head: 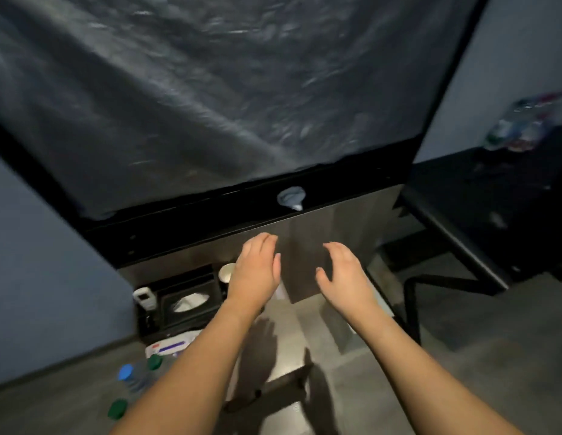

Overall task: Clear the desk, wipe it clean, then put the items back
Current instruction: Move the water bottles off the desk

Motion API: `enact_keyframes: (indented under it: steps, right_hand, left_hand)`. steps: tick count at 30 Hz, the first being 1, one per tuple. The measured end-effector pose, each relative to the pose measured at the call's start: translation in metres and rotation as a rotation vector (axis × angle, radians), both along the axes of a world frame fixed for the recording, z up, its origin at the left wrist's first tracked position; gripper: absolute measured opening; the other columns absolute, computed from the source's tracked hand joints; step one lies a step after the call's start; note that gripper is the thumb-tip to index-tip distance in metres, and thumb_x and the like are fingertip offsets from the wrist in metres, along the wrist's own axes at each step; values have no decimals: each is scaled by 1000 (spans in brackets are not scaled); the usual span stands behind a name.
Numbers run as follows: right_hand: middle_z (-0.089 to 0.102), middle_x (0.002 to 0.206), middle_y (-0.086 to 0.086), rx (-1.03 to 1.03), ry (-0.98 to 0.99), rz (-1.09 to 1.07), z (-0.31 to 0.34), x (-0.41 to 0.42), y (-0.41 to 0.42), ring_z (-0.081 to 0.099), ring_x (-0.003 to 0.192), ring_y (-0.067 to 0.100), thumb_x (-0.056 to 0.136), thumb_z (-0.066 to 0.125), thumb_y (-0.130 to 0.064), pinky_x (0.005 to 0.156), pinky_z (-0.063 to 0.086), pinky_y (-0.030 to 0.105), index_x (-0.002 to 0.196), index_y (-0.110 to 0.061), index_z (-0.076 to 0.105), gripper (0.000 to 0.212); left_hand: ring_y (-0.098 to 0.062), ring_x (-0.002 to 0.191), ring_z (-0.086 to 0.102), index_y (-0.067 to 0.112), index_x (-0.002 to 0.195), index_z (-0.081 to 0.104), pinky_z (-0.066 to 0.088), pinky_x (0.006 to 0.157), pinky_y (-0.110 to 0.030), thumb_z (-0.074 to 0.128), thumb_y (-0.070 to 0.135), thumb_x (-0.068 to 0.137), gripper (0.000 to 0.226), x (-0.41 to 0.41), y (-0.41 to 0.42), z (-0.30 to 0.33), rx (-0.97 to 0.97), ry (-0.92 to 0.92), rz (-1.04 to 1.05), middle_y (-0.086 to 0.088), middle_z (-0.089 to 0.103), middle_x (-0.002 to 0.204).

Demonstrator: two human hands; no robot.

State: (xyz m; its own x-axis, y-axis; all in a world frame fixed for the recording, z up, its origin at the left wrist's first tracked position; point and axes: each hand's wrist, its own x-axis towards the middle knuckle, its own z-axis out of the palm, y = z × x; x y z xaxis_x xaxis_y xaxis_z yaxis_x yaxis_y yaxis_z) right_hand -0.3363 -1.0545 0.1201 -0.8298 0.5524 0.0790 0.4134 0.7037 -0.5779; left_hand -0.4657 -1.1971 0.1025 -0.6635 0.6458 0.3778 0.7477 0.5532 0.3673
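Note:
Both my hands hover above a dark wood-grain desk (308,233) and hold nothing. My left hand (256,268) and my right hand (342,274) are a palm's width apart with relaxed fingers. A crumpled blue-grey cloth (290,197) lies at the desk's far edge, beyond my fingertips. Left of my left hand stand a white paper cup (226,272), a black tissue box (190,301) and a white remote (144,296). Nearer me are a white packet (170,345) and capped bottles (134,376), partly hidden by my left forearm. The frame is motion-blurred.
Black plastic sheeting (195,89) in a black frame rises behind the desk. A black metal frame (455,246) stands at the right. Bagged bottles (524,124) sit far right on a dark surface. Grey walls flank the scene.

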Motion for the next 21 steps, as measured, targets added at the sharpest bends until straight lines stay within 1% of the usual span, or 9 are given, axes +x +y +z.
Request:
enact_keyframes:
  steps: [4,8,11,16,19,21]
  right_hand:
    - [41,147,2,12,34,-201,12,87,83,36,137,17,93,56,-27,115,31,34,142,-16,41,53]
    - [36,151,1,12,37,-392,18,190,167,31,141,17,93,55,-27,118,26,34,145,-16,38,56]
    - [39,149,2,16,54,-528,17,268,217,34,139,18,91,57,-28,116,30,38,143,-16,40,56]
    - [43,145,7,-11,44,-773,15,383,276,39,135,23,90,57,-24,115,29,33,141,-9,43,54]
    - [46,141,11,-27,42,-882,12,435,309,42,131,26,88,58,-19,114,29,32,138,-5,46,54]
    - [46,141,11,-25,30,-939,9,462,335,42,132,26,88,59,-20,114,28,31,138,-5,45,55]
  left_hand:
    - [-27,118,52,7,126,57,43,103,-38,61,19,91,38,64,110,17,19,34,-167,-9,57,127]
    - [-25,124,49,7,131,55,40,108,-36,58,21,93,41,150,222,31,7,51,-375,-9,55,133]
    - [-21,129,45,10,135,52,37,111,-36,56,23,94,43,211,296,38,19,30,-494,-6,52,136]
    - [-18,131,42,13,137,51,36,110,-33,52,28,98,42,303,399,36,-16,36,-703,-3,50,139]
    - [-16,132,40,15,137,50,35,111,-31,49,30,99,41,352,457,33,-39,41,-810,0,49,140]
    - [-16,132,40,14,137,50,36,110,-31,48,29,99,41,380,495,29,-48,44,-890,0,50,139]
